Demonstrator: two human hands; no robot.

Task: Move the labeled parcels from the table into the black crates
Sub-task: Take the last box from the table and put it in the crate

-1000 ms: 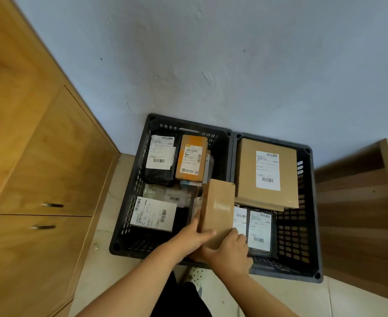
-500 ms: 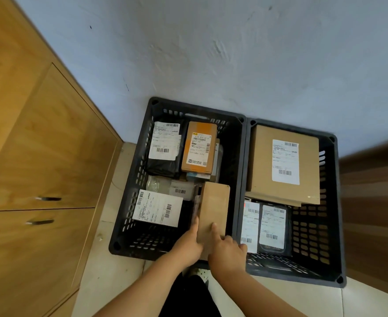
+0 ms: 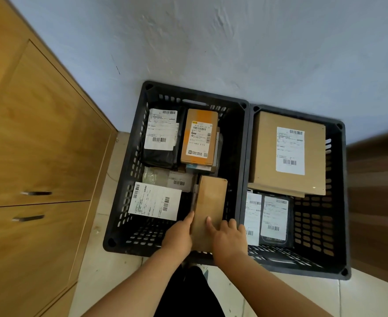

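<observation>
A plain brown parcel (image 3: 211,202) stood at the lower right of the left black crate (image 3: 129,179), at frame centre. The left hand (image 3: 177,236) gripped its left edge; the right hand (image 3: 229,241) held its near end, fingers curled over its face. Labeled parcels filled the right crate (image 3: 339,202) beside it.

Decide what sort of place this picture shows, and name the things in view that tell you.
Probably an indoor room used for sorting parcels, perhaps a home or small office. Two black crates of labelled parcels stand on a tiled floor against a plain painted wall, beside a wooden cabinet with drawer handles.
</observation>
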